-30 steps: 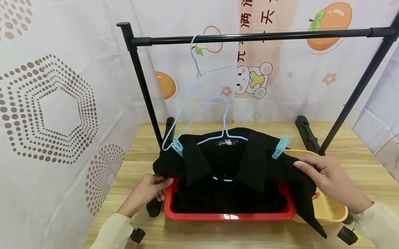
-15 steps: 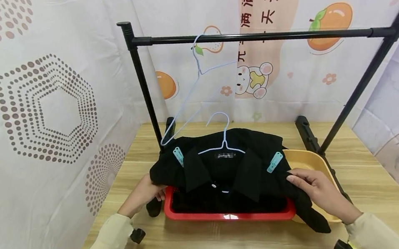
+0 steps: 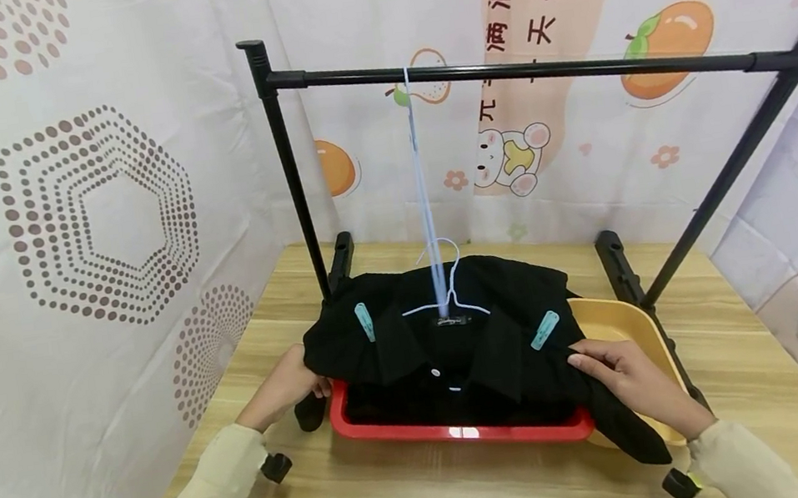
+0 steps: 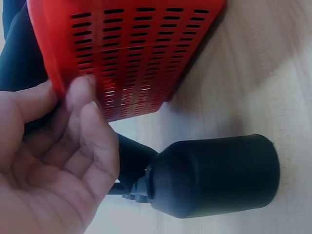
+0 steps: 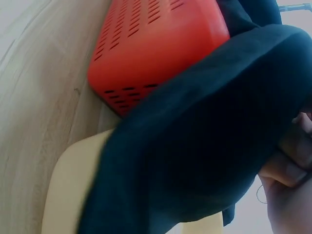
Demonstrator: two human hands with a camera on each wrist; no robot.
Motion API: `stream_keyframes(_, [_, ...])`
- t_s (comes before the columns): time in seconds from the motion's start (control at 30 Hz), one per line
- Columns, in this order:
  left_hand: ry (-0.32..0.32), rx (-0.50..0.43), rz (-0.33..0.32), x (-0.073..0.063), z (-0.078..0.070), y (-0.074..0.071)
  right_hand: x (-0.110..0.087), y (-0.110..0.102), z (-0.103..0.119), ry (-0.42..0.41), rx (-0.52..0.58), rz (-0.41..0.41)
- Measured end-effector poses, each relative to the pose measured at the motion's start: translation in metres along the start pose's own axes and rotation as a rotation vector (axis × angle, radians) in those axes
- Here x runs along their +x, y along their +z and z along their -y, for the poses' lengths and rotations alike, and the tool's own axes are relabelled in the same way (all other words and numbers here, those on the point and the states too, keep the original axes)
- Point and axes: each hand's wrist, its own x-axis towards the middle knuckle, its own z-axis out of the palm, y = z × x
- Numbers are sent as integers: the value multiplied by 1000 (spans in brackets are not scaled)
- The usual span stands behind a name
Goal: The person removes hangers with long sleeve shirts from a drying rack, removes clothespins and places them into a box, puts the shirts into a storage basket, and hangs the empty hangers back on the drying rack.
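Shirt (image 3: 489, 355) spread over a red basket (image 3: 408, 430), a hand at each side

Black and collared, the shirt lies on a blue wire hanger (image 3: 452, 280), with a turquoise peg at either shoulder. The person's left hand (image 3: 295, 382) pinches the basket's slotted rim beneath the cloth's edge; whether it also grips fabric cannot be told. The right hand (image 3: 627, 374) grasps the sleeve, which droops past a yellow tub (image 3: 628, 320). The basket sits on a wooden desk (image 3: 432, 497). A second hanger (image 3: 427, 212), edge-on, dangles from a black rail (image 3: 535, 71).
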Motion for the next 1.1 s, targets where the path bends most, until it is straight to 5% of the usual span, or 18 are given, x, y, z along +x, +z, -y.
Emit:
stream_keyframes(0.2, [12,70,-14,-2,-5,-8,2,3,-5,-22,-16,-11])
stream_keyframes(0.43, [15,238,-169,-8,-7,-24,4,7,-13,-85,-38,-21])
stream_keyframes(0.67, [212,320,-325,-11,-9,-27,6,7,-21,-113,-67,-23])
stream_keyframes(0.83, [377,328,-216,-8,-14,-22,8,6,-24,-126,-82,-37])
stream_keyframes(1.1, [503,365,-10,-4,-15,-14,12,5,-27,-124,-92,-45])
